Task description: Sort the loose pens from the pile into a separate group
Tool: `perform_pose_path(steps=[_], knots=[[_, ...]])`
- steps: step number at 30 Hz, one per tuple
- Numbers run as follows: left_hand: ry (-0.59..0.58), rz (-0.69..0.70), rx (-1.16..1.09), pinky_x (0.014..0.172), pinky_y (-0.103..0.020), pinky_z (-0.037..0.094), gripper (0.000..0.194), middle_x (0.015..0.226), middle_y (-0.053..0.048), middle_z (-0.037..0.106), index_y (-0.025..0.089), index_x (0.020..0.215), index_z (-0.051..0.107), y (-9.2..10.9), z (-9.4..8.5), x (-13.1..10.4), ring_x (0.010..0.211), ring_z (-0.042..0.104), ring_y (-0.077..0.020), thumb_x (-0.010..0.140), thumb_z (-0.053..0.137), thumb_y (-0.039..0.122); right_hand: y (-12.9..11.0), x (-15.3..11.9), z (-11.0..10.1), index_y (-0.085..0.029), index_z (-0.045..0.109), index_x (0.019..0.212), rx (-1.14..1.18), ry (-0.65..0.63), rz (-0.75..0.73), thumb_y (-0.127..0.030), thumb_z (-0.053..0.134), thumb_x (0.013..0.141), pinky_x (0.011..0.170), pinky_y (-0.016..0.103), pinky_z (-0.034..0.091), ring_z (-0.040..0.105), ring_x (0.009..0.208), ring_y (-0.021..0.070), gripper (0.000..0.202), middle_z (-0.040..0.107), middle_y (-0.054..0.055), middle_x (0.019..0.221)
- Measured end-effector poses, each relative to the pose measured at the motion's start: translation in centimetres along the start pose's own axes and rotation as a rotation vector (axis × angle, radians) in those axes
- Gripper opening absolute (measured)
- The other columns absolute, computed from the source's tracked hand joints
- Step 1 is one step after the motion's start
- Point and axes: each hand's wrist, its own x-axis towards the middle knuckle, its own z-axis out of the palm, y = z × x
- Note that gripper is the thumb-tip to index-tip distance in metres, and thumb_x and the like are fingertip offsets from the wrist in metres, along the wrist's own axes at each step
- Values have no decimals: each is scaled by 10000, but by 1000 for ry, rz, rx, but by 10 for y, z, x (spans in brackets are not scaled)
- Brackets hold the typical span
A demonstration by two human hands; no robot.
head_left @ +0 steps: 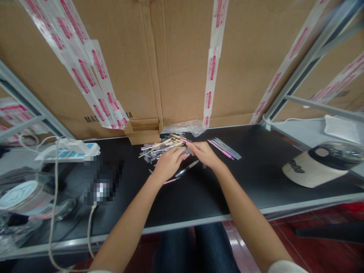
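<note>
A loose pile of thin pens (156, 149) in mixed colours lies on the black tabletop. My left hand (170, 163) rests over its right edge, fingers bent toward the pens; what they hold, if anything, is hidden. Right beside it, my right hand (203, 152) has its thumb and fingers pressed together at the pile's right end, on something too small to name. Between and below the hands lies a clear pen with a dark part (187, 168), and a pink pen (172, 181) is nearer the front. A neat row of purple, pink and grey pens (225, 148) lies to the right.
Behind the pile stand an open cardboard box (143, 131) and crumpled clear plastic (189, 127). At the left are a power strip (68, 151), cables, a blurred device and a round container (25, 197). A beige cap (313, 167) sits at the right. Large taped cardboard forms the back.
</note>
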Motion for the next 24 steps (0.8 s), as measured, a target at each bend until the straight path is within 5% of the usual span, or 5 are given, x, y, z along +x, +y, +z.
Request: perform_pose_path(steps=[5, 9, 12, 19, 24], knots=[[6, 22, -26, 928, -351, 426, 354, 1156, -86, 614, 216, 1156, 582, -3, -1, 2, 1064, 561, -225, 935, 334, 340, 2, 0, 3, -160, 513, 475, 136, -43, 110, -576, 343, 879, 496, 230, 370, 462, 443, 100, 604, 466, -7, 432], [30, -20, -62, 938, -357, 420, 333, 1150, -91, 625, 197, 1100, 604, -5, -4, 4, 1073, 561, -225, 936, 333, 300, 4, 1, -1, -152, 632, 812, 289, -5, -8, -542, 518, 812, 570, 244, 453, 571, 609, 129, 406, 619, 26, 711], [13, -44, -73, 903, -360, 436, 345, 1119, -102, 634, 180, 1069, 610, -4, -6, 5, 1027, 579, -232, 940, 315, 303, 6, 1, -5, -165, 649, 855, 291, 20, -101, -452, 632, 758, 720, 291, 489, 615, 779, 174, 304, 658, 57, 858], [52, -11, -47, 975, -381, 401, 389, 1262, -96, 547, 213, 1289, 441, -6, -3, 2, 1155, 512, -236, 922, 381, 330, 8, 1, 2, -179, 632, 927, 163, 91, -95, -429, 571, 813, 625, 263, 475, 591, 643, 145, 282, 656, 31, 759], [26, 41, -7, 974, -374, 404, 364, 1197, -87, 569, 228, 1228, 511, -4, -3, 1, 1117, 525, -233, 914, 397, 374, 0, -1, 4, -180, 521, 638, 236, 58, 28, -511, 521, 820, 439, 215, 376, 480, 412, 101, 378, 558, -17, 473]])
